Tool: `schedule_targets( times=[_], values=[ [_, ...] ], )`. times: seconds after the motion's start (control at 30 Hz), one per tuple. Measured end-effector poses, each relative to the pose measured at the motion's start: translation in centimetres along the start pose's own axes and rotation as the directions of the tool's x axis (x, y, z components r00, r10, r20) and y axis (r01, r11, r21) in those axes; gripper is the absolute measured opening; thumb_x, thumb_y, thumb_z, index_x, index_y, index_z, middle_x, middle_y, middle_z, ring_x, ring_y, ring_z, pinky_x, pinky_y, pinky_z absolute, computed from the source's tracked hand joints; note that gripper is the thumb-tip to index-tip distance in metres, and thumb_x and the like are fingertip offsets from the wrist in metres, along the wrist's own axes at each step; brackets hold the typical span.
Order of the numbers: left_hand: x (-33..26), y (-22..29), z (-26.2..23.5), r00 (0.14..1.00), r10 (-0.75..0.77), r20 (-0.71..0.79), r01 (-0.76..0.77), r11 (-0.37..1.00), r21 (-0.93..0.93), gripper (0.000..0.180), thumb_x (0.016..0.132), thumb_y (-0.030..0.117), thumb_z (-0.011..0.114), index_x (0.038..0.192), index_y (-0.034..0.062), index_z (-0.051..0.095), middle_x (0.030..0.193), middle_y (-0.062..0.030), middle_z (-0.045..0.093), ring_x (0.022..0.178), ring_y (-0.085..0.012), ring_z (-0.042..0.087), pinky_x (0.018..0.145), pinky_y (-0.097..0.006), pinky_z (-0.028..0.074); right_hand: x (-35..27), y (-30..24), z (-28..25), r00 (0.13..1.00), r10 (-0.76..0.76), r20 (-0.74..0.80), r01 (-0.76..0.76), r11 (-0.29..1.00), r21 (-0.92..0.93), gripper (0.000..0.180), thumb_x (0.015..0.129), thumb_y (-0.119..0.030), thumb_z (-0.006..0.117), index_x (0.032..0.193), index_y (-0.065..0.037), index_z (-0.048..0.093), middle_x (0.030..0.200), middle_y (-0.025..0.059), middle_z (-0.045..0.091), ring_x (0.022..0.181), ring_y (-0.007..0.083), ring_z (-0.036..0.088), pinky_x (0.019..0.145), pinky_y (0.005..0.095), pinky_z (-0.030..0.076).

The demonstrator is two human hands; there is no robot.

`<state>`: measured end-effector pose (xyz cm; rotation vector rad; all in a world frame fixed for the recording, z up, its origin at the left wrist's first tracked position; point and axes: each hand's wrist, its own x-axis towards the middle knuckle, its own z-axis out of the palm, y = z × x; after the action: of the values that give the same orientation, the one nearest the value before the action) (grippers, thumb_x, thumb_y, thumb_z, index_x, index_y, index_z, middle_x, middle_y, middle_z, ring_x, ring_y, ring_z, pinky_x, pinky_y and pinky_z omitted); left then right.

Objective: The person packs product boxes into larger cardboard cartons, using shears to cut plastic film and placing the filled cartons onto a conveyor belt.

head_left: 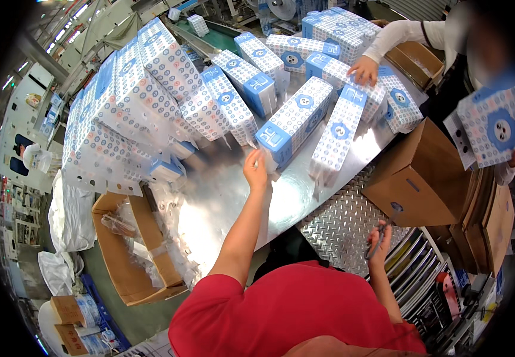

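On the metal table [216, 190], a long white pack with blue ends and a round printed pattern [296, 119] lies slantwise. At its near blue end is my left hand [256, 171], fingers bent together beside the clear plastic wrap; anything pinched between them is too small to make out. My right hand [380, 244] is closed around dark-handled scissors [376, 239], low on the right, their tips pointing up and away. Another wrapped pack [339, 131] lies just right of the first. Several more like them [228, 104] stand and lie behind.
Tall stacked packs [121, 101] line the table's left. An open carton with plastic scraps [118, 250] stands at lower left. On the right are an open carton [412, 178], flattened cartons [483, 220] and a roller conveyor [412, 273]. A co-worker's hand [363, 70] touches a far pack; their other holds one.
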<state>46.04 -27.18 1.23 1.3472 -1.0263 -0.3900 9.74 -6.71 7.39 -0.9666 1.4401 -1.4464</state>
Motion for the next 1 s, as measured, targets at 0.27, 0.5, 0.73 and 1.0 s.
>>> schedule_targets(
  times=[0.27, 0.5, 0.73, 1.0],
  values=[
    [-1.1, 9.8, -5.6, 0.99, 0.064, 0.123, -0.061, 0.998, -0.027, 0.013, 0.088, 0.007, 0.051, 0.085, -0.0025, 0.059, 0.087, -0.0063, 0.059, 0.079, -0.0118, 0.054, 0.071, -0.024, 0.043, 4.6, -7.8, 11.5, 0.756, -0.201, 0.623, 0.338, 0.935, -0.109, 0.051, 0.072, -0.008, 0.069, 0.116, -0.003, 0.044, 0.094, 0.0043, 0.052, 0.085, 0.0123, 0.051, 0.073, 0.0244, 0.042],
    [-7.3, 7.8, -12.3, 0.966, -0.148, 0.212, 0.066, 0.933, 0.353, 0.015, 0.087, 0.009, 0.047, 0.078, -0.0003, 0.053, 0.06, -0.0092, 0.051, 0.056, -0.0202, 0.05, 0.053, -0.031, 0.04, 5.7, -7.7, 30.6, 0.445, -0.497, 0.745, 0.81, 0.578, -0.099, 0.05, 0.064, -0.02, 0.073, 0.106, -0.006, 0.05, 0.094, 0.0117, 0.058, 0.089, 0.0302, 0.054, 0.076, 0.0384, 0.043],
    [-18.6, 8.9, -26.5, 0.245, -0.65, 0.719, -0.533, 0.529, 0.66, 0.043, 0.076, 0.028, 0.057, 0.112, 0.0052, 0.048, 0.101, -0.0199, 0.052, 0.097, -0.0343, 0.045, 0.082, -0.045, 0.035, 7.3, -3.8, 32.1, 0.409, -0.49, 0.77, 0.886, 0.415, -0.207, 0.046, 0.064, -0.024, 0.072, 0.101, -0.008, 0.05, 0.089, 0.0102, 0.057, 0.085, 0.0285, 0.052, 0.074, 0.0386, 0.042],
    [-2.8, 12.0, -10.9, 0.868, -0.075, 0.492, -0.255, 0.783, 0.568, 0.105, 0.053, 0.036, 0.08, 0.136, 0.005, 0.024, 0.131, -0.027, 0.033, 0.119, -0.0416, 0.034, 0.096, -0.044, 0.034, 7.4, -5.7, 19.8, 0.899, -0.374, 0.226, 0.379, 0.925, 0.025, 0.055, 0.068, -0.01, 0.074, 0.113, -0.003, 0.044, 0.1, 0.0075, 0.051, 0.091, 0.0186, 0.05, 0.082, 0.0298, 0.041]
  ],
)
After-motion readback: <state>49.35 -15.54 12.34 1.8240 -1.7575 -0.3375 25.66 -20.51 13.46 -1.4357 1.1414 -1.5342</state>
